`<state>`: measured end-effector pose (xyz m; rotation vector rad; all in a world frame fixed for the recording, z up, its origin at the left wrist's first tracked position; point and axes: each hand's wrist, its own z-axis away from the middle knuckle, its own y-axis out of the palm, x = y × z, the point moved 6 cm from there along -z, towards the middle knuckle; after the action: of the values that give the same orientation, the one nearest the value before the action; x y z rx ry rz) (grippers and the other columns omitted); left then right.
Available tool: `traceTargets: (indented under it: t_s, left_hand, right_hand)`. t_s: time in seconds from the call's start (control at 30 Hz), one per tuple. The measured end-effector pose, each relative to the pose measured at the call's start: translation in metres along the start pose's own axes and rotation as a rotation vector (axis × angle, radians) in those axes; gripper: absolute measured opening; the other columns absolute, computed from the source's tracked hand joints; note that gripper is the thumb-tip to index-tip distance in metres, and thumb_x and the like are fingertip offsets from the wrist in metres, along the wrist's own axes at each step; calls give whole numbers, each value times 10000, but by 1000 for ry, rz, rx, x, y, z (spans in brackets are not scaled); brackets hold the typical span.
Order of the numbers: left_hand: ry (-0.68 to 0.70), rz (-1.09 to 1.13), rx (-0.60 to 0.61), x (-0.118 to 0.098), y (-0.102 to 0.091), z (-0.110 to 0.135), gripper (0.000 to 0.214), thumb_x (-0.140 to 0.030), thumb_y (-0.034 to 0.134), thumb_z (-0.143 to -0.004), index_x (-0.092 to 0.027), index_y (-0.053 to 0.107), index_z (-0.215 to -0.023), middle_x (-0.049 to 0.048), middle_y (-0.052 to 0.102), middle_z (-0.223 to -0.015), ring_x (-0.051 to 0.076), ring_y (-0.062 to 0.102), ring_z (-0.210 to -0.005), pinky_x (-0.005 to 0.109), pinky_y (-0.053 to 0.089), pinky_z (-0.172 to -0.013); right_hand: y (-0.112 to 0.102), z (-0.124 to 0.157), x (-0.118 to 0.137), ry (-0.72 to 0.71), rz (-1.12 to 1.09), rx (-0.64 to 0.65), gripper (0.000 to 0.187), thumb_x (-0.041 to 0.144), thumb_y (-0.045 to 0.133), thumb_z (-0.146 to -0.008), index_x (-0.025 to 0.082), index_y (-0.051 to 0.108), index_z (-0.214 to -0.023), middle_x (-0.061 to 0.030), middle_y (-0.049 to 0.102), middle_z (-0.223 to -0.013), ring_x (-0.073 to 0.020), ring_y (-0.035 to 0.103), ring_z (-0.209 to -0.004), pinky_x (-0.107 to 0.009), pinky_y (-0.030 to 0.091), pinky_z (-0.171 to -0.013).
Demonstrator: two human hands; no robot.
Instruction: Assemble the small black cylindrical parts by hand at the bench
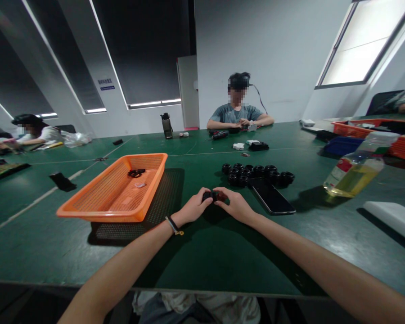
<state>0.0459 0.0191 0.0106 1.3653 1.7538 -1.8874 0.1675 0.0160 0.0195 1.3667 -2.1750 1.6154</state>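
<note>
Just above the green table (202, 261), both of my hands meet around a small black part (208, 195). My left hand (195, 207) grips it from the left, thumb and fingers closed on it. From the right, my right hand (234, 204) pinches the part's other end, or a second black piece; which of these I cannot tell. The part's details are too small and dark to read. Beyond my right hand sits a cluster of several round black pieces (256, 173), resembling caps or rings. A dark-screened smartphone (272, 196) lies against that cluster.
An orange mesh basket (148, 198) with a black coil stands left. To the right are a bottle of yellow liquid (356, 173), a white box (393, 218) and an orange crate (403, 146). Across the table sits a person (238, 110); a dark flask (166, 126) stands near the back edge.
</note>
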Motion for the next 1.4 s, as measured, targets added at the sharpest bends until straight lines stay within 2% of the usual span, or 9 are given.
traceTargets:
  t_s: [0.3,1.4]
  left_hand:
    - [-12,-12,15,-1,0,1,263,-295,358,-862,-145,417,-1069,26,537,-759,161,524,-704,285,416,-700]
    - [-25,-11,18,-1,-1,-1,251,-295,363,-856,-146,419,-1050,22,524,-750,154,505,-677,277,410,-664]
  right_hand:
    - [-1,0,3,2,-53,19,262,114,566,-718,178,520,-967,-15,613,-758,-160,596,-703,-317,491,-680]
    - [2,-1,-2,32,-37,40,266,139,575,-742,175,553,-1005,-22,650,-805,-159,608,-731,-307,484,-689]
